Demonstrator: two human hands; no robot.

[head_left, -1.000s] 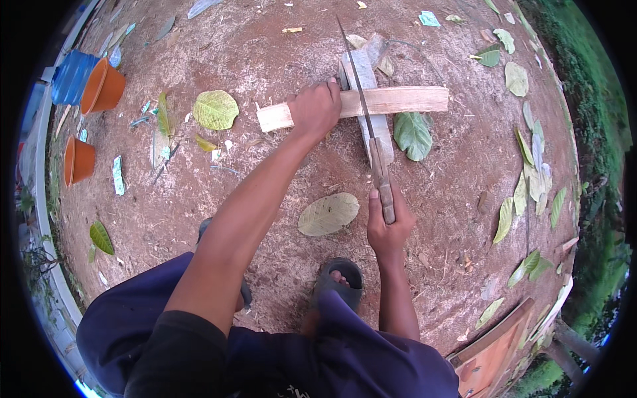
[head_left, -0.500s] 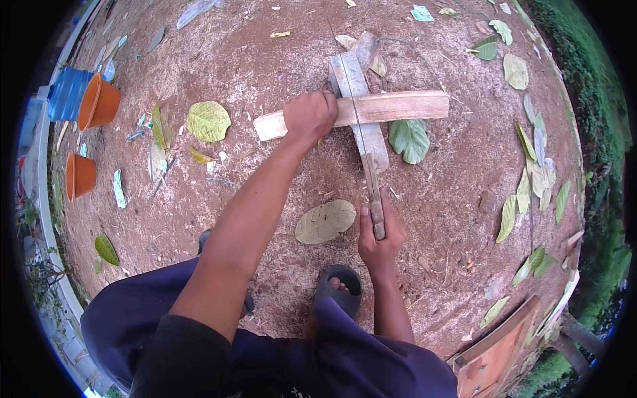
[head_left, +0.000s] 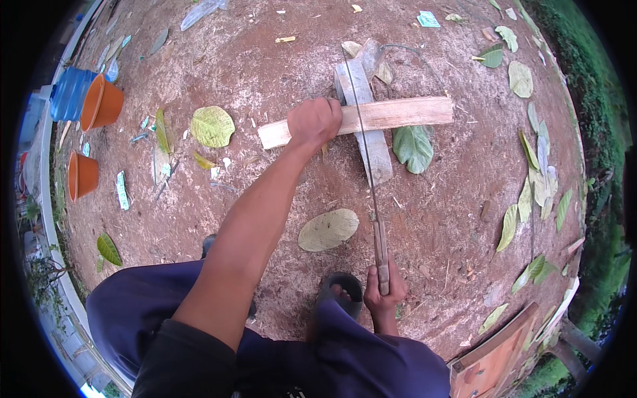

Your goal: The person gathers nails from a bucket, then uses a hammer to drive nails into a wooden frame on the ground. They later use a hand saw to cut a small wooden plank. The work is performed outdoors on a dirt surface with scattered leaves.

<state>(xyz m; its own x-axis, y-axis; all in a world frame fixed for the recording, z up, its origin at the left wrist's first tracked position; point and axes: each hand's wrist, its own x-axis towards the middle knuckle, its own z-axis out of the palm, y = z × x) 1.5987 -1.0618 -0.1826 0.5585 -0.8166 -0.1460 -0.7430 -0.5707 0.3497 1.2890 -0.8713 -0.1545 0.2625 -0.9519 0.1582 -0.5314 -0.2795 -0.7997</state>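
- Pressing down on a pale wooden plank (head_left: 398,114), the left hand (head_left: 314,123) has its fingers curled closed over the plank's left part; the plank lies crosswise on bare brown ground (head_left: 265,53), left to right.
- Under the plank, a second, greyer wooden board (head_left: 371,142) runs near to far, so the two form a cross.
- Right hand (head_left: 383,292): fingers wrapped fully round the wooden handle of a long machete (head_left: 363,142), low in the picture near the person's body.
- Machete blade: thin and dark, reaching from the handle far across the ground to the plank, just right of the left hand; whether the edge touches the wood cannot be told.
- A green leaf (head_left: 413,147) lies just near of the plank, right of the grey board; a dry tan leaf (head_left: 328,229) lies left of the blade, between the plank and the person.
- A yellow-green leaf (head_left: 212,126) lies left of the plank's end, clear of it.
- Far left: two orange pots (head_left: 103,103) (head_left: 81,176) and a blue container (head_left: 70,93), well apart from the hands.
- A dark sandal (head_left: 340,292) on the person's foot sits just left of the right hand, above the dark blue trousers (head_left: 152,312).
- Scattered leaves line the right edge; a reddish board (head_left: 494,361) lies at the near right.
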